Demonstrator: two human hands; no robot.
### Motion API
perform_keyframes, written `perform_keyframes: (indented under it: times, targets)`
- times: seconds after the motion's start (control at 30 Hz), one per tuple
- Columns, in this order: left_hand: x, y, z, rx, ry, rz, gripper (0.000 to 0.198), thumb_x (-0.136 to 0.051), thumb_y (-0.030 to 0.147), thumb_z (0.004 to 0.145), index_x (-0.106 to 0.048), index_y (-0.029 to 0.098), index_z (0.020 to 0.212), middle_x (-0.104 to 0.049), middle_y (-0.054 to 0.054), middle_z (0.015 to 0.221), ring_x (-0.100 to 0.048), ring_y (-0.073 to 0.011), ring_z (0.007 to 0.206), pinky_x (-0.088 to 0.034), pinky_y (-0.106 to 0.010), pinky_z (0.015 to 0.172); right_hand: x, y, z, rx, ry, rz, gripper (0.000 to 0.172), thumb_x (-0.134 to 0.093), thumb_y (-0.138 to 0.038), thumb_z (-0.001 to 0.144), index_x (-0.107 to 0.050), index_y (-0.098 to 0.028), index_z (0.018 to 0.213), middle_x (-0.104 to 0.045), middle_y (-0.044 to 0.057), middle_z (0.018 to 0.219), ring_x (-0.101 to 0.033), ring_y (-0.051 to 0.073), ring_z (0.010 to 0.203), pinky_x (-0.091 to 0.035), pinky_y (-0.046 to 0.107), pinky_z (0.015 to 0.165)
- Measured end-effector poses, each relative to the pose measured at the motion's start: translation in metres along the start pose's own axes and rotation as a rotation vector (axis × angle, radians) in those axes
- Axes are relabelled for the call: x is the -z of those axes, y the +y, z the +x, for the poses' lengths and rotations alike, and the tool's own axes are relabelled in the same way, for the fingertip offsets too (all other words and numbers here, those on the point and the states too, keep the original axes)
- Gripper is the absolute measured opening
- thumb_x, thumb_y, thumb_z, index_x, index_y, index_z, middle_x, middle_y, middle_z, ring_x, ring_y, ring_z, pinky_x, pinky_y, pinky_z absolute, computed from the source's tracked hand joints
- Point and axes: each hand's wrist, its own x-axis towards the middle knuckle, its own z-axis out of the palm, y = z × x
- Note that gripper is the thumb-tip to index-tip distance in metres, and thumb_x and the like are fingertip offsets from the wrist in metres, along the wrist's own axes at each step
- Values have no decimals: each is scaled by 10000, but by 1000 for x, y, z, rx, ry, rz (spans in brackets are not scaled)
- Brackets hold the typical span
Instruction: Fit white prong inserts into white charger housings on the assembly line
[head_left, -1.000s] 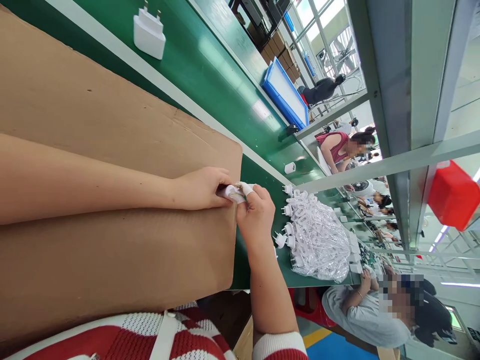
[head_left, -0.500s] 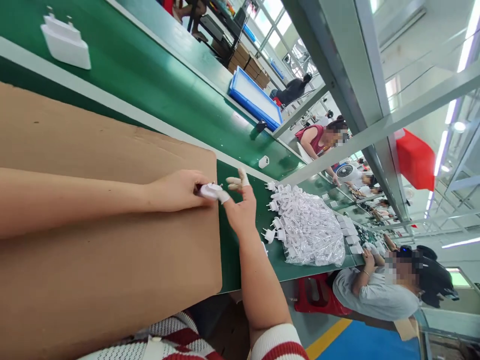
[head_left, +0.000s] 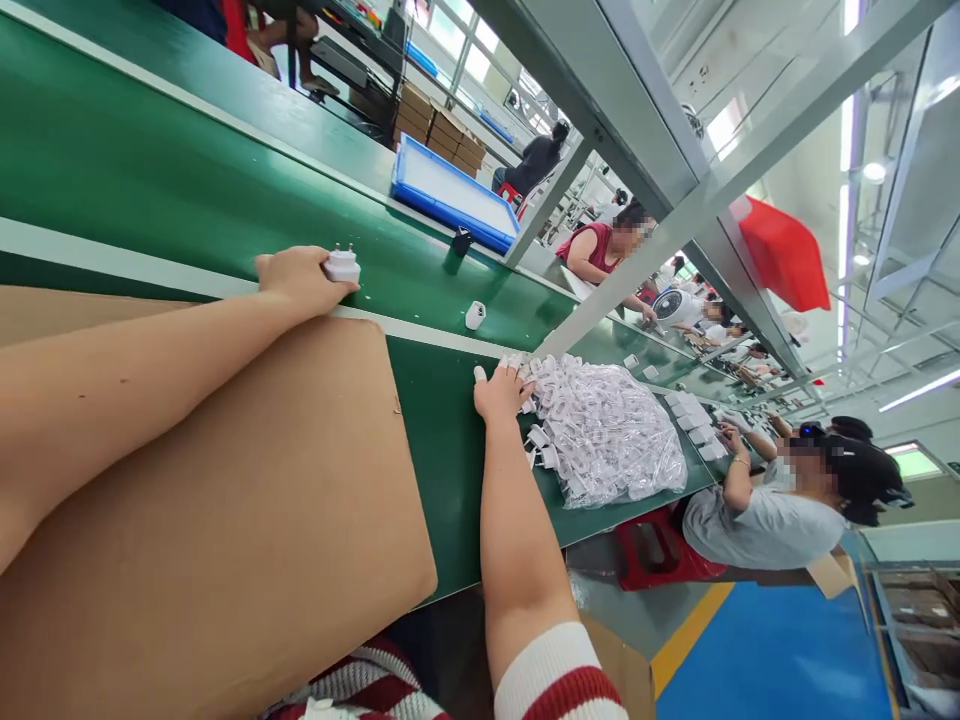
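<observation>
My left hand (head_left: pixel 296 278) is over the green conveyor surface beyond the cardboard. Its fingers are closed around a white charger plug (head_left: pixel 343 266) whose two pins point away from me. My right hand (head_left: pixel 501 392) reaches to the near edge of a heap of white charger plugs (head_left: pixel 607 430) in clear plastic. White covers are on its fingertips, and the thumb stands apart from the fingers. Its fingers overlap plugs at the heap's edge; whether they touch one is hard to see. Another white plug (head_left: pixel 475 315) stands alone on the green surface.
Brown cardboard (head_left: pixel 247 500) covers the near left of the green table. A blue-rimmed tray (head_left: pixel 454 195) and a small black object (head_left: pixel 461 240) lie beyond. A metal frame (head_left: pixel 675 220) rises at right. A co-worker in grey (head_left: pixel 765 525) sits past the heap.
My left hand has moved away from the cardboard, carrying the plug onto the far green surface. My right hand has left the held plug and gone to the heap. The view has shifted.
</observation>
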Motion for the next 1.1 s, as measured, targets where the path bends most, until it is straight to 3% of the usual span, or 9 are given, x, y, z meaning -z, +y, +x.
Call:
perform_keyframes:
  times: [0.13, 0.23, 0.3, 0.5, 0.57, 0.67, 0.8, 0.9, 1.1]
  targets:
    - [-6, 7, -7, 325, 392, 103, 1077, -408, 1045, 602, -705, 90, 1001, -679, -59, 933, -395, -362, 1358, -195, -456, 874, 4, 1, -1, 10, 91, 9, 447, -564, -236, 981, -606, -125, 1413, -507, 226, 1520, -508, 346, 1403, -364, 500, 1179]
    - [-7, 29, -20, 249, 557, 132, 1039, -547, 876, 774, -554, 62, 1420, -497, -162, 1501, -319, -394, 1448, -216, -527, 1103, 12, -1, -6, 47, 87, 33, 398, -593, -159, 918, -673, -165, 1309, -582, 179, 1381, -600, 313, 1239, -448, 425, 1075]
    - [-8, 43, -25, 158, 577, 175, 829, -614, 648, 865, -493, 127, 1498, -378, -171, 1615, -307, -390, 1482, -199, -554, 1203, 16, -3, -9, 92, 54, 48, 358, -582, -132, 901, -703, -195, 1232, -615, 141, 1321, -633, 291, 1139, -473, 417, 1017]
    - [-21, 76, -3, -65, 283, 236, 475, -558, 401, 902, -681, 161, 1293, -579, -160, 1455, -434, -376, 1415, -331, -504, 1200, 17, -6, -18, 243, -1, 111, 173, -588, -125, 897, -730, -201, 959, -670, 81, 1118, -651, 228, 964, -500, 369, 927]
    - [-32, 90, 12, -28, 140, 241, 432, -569, 397, 901, -718, 166, 1235, -624, -142, 1411, -471, -354, 1388, -365, -461, 1187, 15, -4, -18, 264, -22, 165, 89, -686, -184, 866, -718, -190, 949, -650, 77, 1106, -651, 209, 916, -518, 348, 896]
    - [-52, 112, 33, 112, -28, 240, 553, -641, 477, 884, -676, 154, 1333, -613, -150, 1450, -474, -347, 1406, -400, -423, 1170, 12, -2, -17, 231, -41, 201, 272, -844, -215, 729, -689, -190, 951, -624, 67, 1114, -641, 194, 853, -545, 351, 870]
    - [-76, 131, 48, 273, -65, 224, 791, -726, 588, 811, -615, 67, 1395, -640, -241, 1387, -568, -400, 1314, -500, -424, 1043, 7, -4, -16, 247, 23, 234, 251, -736, -93, 749, -663, -200, 964, -666, 86, 1119, -669, 236, 941, -536, 416, 968]
    - [-82, 136, 48, 330, -79, 218, 584, -628, 441, 880, -664, 72, 1331, -701, -233, 1290, -652, -385, 1198, -529, -402, 953, 3, -10, -17, 249, 53, 502, 175, -636, -151, 866, -666, -211, 1028, -728, 84, 1073, -701, 237, 998, -531, 416, 1012]
    - [-55, 128, 2, 176, -115, 205, 478, -585, 377, 838, -733, 213, 1262, -754, -85, 1252, -683, -312, 1135, -509, -318, 881, 7, -29, -26, -102, -104, 1323, 168, -620, -177, 871, -660, -215, 1030, -773, 15, 964, -770, 167, 893, -603, 329, 893]
